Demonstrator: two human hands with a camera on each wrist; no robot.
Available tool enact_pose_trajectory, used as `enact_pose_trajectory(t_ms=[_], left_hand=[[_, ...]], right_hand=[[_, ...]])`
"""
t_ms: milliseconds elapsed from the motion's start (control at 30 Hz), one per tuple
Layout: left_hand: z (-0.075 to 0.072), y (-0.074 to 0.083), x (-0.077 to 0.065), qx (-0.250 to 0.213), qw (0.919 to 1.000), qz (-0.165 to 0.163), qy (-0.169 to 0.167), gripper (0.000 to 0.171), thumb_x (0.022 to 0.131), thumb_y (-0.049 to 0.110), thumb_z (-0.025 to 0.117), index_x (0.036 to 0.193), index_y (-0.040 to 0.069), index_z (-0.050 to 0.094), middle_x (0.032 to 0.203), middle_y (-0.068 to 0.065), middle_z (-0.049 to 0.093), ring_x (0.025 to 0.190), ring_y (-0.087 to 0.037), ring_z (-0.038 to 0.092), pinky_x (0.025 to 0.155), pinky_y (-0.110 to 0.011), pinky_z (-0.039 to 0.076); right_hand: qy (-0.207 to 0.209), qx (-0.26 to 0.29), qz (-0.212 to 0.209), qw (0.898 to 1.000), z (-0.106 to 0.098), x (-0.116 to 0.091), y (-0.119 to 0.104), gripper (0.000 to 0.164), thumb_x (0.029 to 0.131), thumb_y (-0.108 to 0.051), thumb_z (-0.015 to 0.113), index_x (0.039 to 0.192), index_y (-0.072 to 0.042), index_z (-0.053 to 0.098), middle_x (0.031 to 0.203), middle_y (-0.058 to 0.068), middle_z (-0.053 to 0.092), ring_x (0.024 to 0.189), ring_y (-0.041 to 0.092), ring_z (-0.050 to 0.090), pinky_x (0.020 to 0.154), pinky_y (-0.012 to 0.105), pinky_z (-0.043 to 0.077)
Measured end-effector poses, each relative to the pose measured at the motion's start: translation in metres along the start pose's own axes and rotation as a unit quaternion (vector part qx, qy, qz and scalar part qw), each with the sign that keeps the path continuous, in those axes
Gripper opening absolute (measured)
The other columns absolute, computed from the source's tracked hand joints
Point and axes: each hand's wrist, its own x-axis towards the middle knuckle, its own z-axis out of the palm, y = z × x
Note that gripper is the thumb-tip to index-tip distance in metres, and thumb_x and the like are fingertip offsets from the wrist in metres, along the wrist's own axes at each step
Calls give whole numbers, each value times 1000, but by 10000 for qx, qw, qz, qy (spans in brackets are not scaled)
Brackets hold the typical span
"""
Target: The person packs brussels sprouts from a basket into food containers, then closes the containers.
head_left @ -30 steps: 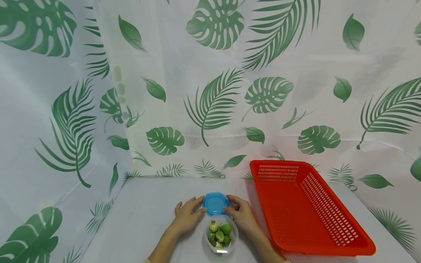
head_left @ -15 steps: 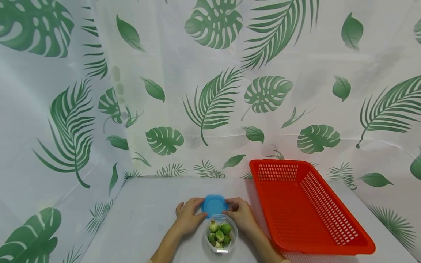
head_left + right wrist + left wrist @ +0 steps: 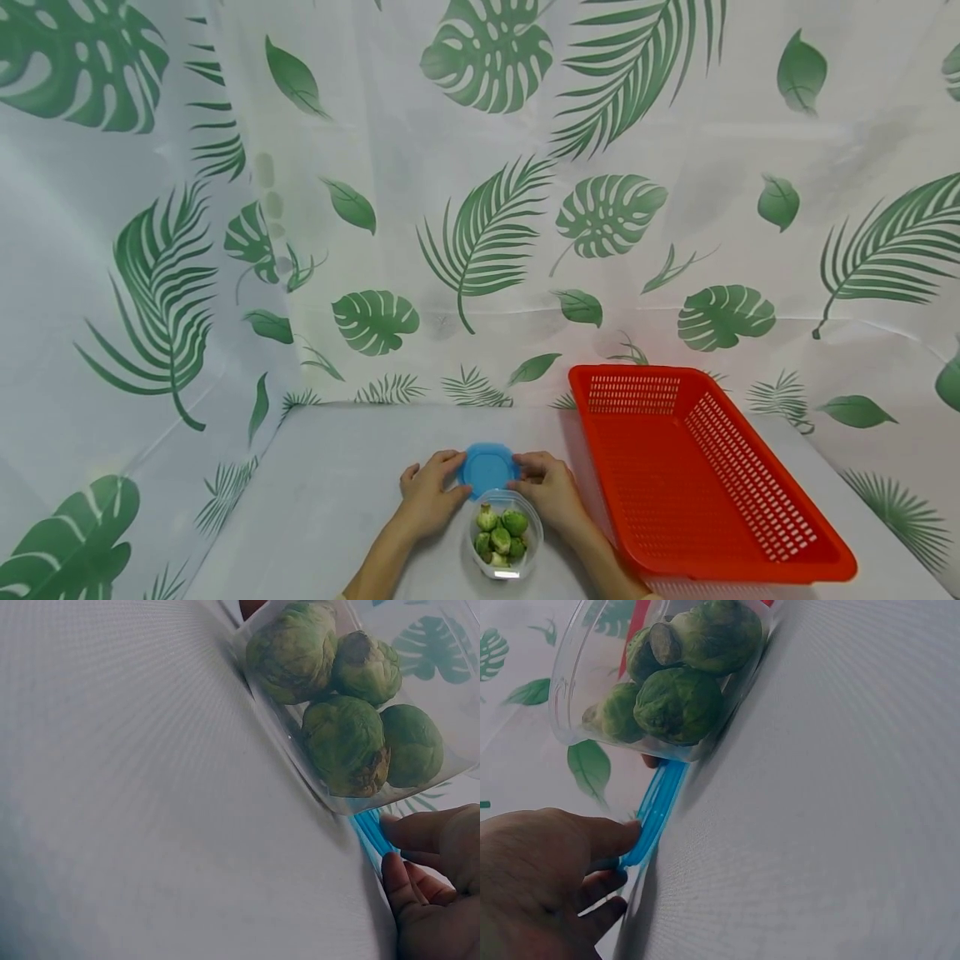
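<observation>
A blue plastic lid (image 3: 488,472) lies on the table just behind a clear plastic container (image 3: 537,542). Several Brussels sprouts (image 3: 500,538) fill the container, which has no cover on it. My left hand (image 3: 431,493) pinches the lid's left edge, its thumb (image 3: 615,836) against the rim in the left wrist view. From the opposite side, my right hand (image 3: 552,492) grips the lid's right edge between thumb and fingers. In both wrist views the container hides part of the lid (image 3: 371,832).
A large red perforated basket (image 3: 697,475) stands on the right of the white table (image 3: 330,492), close to my right forearm. A white curtain (image 3: 480,250) with green leaf prints rises behind and along the left.
Over the first half second the lid and both hands shifted slightly towards me, and my fingers closed in on its edges. Since then they have hardly moved. The container has stayed put.
</observation>
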Motion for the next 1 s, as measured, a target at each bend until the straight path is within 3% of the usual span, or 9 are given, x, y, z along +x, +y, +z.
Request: enact_pose_trajectory(t_ms=[600, 833, 1000], left_hand=[[3, 0, 0, -358, 9989, 264, 164, 55, 97, 18, 72, 148, 2, 57, 148, -15, 55, 138, -40, 52, 105, -68, 22], [2, 1, 1, -417, 9978, 413, 300, 55, 98, 19, 72, 148, 4, 57, 147, -11, 56, 139, -36, 53, 107, -67, 29], [2, 3, 1, -526, 9967, 497, 376, 55, 99, 19, 71, 150, 4, 55, 149, -9, 55, 142, -34, 51, 112, -68, 32]], right_hand=[[235, 252, -63, 9994, 1, -2, 1, 35, 86, 3, 80, 120, 1, 76, 109, 14, 67, 87, 18, 60, 75, 20, 53], [469, 412, -323, 9975, 2, -3, 1, 33, 86, 3, 80, 119, 3, 76, 107, 17, 68, 84, 15, 61, 73, 19, 54], [480, 585, -276, 9968, 2, -3, 0, 35, 87, 4, 79, 122, 1, 75, 107, 16, 68, 86, 16, 61, 74, 18, 55]])
